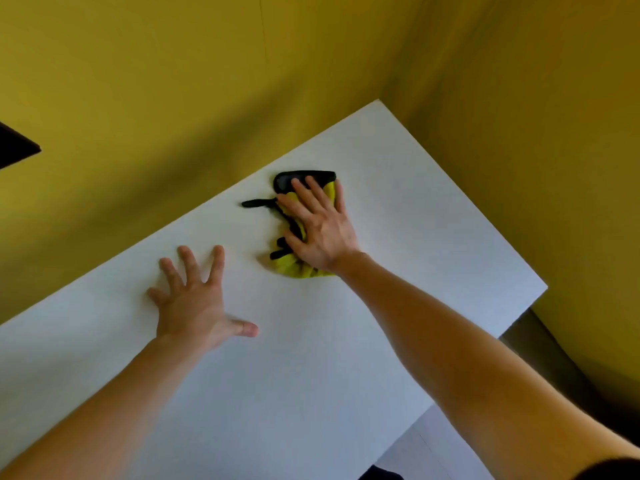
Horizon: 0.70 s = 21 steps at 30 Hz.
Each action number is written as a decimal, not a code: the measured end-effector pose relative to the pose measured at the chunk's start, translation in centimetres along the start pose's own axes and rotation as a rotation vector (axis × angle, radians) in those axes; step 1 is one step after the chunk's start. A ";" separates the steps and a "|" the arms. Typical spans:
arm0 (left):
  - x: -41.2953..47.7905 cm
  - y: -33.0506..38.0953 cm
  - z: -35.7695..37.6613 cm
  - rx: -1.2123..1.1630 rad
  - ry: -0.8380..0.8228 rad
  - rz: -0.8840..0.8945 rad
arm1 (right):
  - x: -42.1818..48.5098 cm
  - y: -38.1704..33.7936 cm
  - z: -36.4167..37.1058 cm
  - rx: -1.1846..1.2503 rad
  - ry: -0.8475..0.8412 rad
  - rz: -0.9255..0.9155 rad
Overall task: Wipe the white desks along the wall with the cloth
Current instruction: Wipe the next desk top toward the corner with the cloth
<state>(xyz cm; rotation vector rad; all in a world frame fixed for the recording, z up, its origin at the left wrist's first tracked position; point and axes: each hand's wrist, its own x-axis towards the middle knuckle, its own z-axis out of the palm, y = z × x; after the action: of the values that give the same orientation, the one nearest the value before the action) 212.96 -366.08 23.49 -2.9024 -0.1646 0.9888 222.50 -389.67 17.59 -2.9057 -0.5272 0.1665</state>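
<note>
Head view: the white smooth table (pixel 311 375) runs up into a corner of the mustard-yellow wall (pixel 173 81). The yellow and black crumpled cloth (pixel 294 266) lies on the far half of the table, near that corner but apart from the wall. The right hand (pixel 320 223) lies flat on top of it with its fingers straight and spread, pressing it down rather than gripping it. The left hand (pixel 194 299) is well apart to the left, splayed flat on the bare tabletop and holding nothing; it looks like a brace for the reach.

The step in hand seems to be the wipe itself, on the far part of this table. Next, the right hand probably needs steady downward pressure while it sweeps the cloth into the corner and along the wall edge, then back across the near half. A second white surface (pixel 433 445) shows at the lower right.
</note>
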 end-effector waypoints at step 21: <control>0.1 0.0 -0.2 -0.009 -0.016 0.034 | -16.4 -4.6 1.3 0.049 0.172 0.627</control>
<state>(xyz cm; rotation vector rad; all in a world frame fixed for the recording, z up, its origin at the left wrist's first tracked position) 213.10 -366.11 23.57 -2.9156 -0.1223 1.0201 205.56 -391.10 18.54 -2.8941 0.4192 0.0088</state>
